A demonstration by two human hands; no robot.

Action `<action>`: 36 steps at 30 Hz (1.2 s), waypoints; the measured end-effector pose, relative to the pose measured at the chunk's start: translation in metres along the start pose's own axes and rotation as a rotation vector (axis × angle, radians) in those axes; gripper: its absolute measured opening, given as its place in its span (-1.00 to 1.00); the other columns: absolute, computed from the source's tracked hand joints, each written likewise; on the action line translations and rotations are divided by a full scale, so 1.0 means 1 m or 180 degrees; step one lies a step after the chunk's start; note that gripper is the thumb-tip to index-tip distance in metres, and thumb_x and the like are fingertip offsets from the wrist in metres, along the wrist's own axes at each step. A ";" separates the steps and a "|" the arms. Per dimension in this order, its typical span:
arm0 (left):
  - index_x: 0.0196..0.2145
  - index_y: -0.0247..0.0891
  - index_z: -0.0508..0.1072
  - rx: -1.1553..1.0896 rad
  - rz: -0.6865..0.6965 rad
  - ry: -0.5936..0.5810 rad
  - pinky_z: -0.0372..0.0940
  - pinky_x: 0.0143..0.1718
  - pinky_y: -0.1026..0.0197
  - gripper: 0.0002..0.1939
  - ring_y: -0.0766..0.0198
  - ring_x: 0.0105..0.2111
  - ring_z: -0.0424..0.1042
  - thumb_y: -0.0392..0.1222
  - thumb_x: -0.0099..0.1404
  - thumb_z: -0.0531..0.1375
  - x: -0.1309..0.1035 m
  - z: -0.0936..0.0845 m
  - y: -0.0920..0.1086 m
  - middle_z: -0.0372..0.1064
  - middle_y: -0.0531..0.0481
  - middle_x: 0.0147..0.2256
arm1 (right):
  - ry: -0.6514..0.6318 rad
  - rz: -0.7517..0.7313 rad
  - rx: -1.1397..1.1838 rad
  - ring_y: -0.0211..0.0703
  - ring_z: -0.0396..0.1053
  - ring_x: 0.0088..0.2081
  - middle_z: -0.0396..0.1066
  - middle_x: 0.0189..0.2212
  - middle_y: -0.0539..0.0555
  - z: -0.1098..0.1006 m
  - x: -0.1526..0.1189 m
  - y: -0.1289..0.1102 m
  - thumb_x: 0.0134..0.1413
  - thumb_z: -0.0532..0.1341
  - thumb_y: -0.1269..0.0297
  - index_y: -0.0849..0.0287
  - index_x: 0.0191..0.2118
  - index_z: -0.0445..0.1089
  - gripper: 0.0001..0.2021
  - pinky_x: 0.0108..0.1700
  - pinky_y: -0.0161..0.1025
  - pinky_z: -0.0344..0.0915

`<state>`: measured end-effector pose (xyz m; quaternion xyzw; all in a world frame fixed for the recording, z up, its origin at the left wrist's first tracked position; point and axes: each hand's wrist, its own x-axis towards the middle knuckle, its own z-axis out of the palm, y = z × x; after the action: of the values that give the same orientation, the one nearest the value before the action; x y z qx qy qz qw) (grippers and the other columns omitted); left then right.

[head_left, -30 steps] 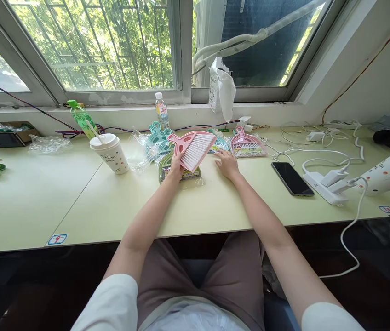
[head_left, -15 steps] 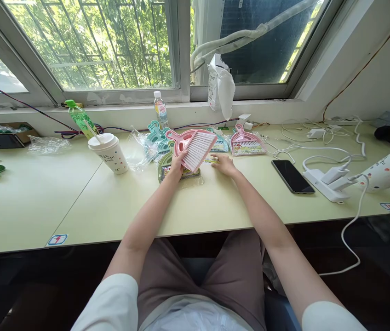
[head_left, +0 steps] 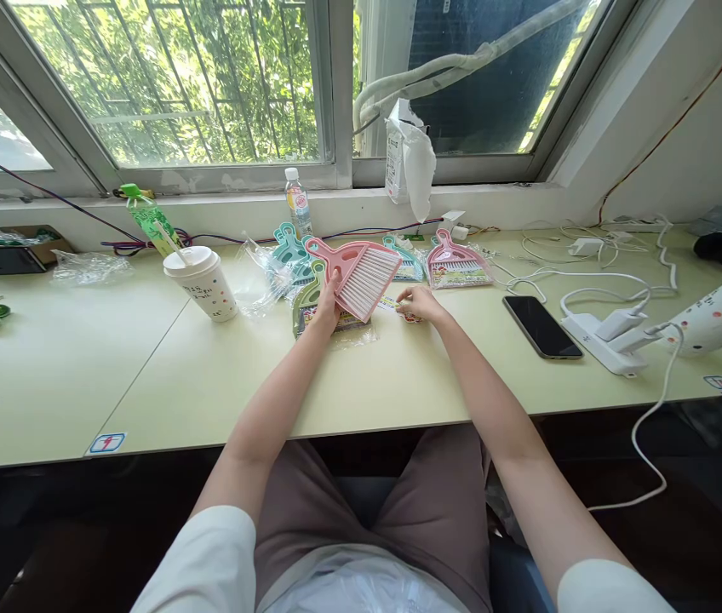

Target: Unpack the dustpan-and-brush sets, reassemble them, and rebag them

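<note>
My left hand [head_left: 328,305] is closed on a pink dustpan and brush set [head_left: 369,279], its white bristles facing up, tilted above the table. Under it lies a green set [head_left: 310,308] in clear wrapping. To the right, my right hand [head_left: 420,303] has its fingers pinched at a small printed label [head_left: 410,317] just above the tabletop. Behind are a teal set [head_left: 292,252], a blue set [head_left: 407,266] and another pink set [head_left: 456,262] in its packaging.
A white lidded cup [head_left: 203,285] and a green bottle [head_left: 147,220] stand left. A clear bottle [head_left: 298,204] stands behind. At the right are a black phone [head_left: 542,327], a power strip [head_left: 604,345] and loose white cables. Plastic wrap [head_left: 93,266] lies back left.
My right hand has drawn slightly right, its fingers now closed at the label. The pink set in my left hand has shifted very slightly.
</note>
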<state>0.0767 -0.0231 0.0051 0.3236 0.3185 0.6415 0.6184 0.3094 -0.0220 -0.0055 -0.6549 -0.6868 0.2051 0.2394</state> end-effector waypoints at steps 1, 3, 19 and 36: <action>0.02 -0.16 0.42 0.0008 0.0004 0.0043 0.41 0.07 0.05 -0.54 0.09 0.03 0.49 0.03 0.22 0.33 0.000 0.000 0.000 0.51 -0.07 -0.01 | -0.0035 0.0016 0.0041 0.01 0.41 0.03 0.45 -0.06 0.21 0.000 -0.001 -0.001 -0.09 0.42 0.39 0.21 -0.22 0.52 -0.76 0.12 -0.07 0.31; 0.03 -0.15 0.40 0.0100 0.0020 0.0076 0.41 0.07 0.07 -0.52 0.11 0.02 0.49 -0.02 0.19 0.35 0.001 -0.001 -0.001 0.50 -0.05 -0.01 | -0.0086 0.0089 0.0092 -0.05 0.45 -0.03 0.45 -0.02 0.22 -0.001 -0.003 -0.005 -0.11 0.43 0.43 0.24 -0.08 0.48 -0.61 0.05 -0.15 0.35; -0.16 -0.16 0.31 0.1321 0.0958 -0.0364 0.33 -0.06 0.13 -0.70 0.18 -0.14 0.45 -0.09 0.21 0.29 -0.007 0.009 -0.006 0.43 -0.01 -0.19 | 0.1658 -0.0164 0.0399 0.00 0.35 0.07 0.39 0.04 0.22 -0.010 -0.018 -0.028 0.20 0.20 0.31 0.14 -0.01 0.45 -0.75 0.14 -0.04 0.27; -0.06 -0.20 0.51 0.2443 0.1216 -0.1511 0.30 -0.02 0.12 -0.70 0.07 -0.12 0.48 -0.06 0.28 0.25 -0.050 0.050 -0.001 0.53 -0.06 -0.14 | 0.1101 -0.0907 0.2571 -0.12 0.47 -0.28 0.52 -0.37 0.05 -0.047 -0.041 -0.066 -0.12 0.33 -0.26 0.13 -0.29 0.53 -0.49 -0.30 -0.24 0.38</action>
<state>0.1195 -0.0729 0.0325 0.7181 0.3171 0.4883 0.3813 0.2859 -0.0682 0.0687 -0.4327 -0.5851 0.3090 0.6123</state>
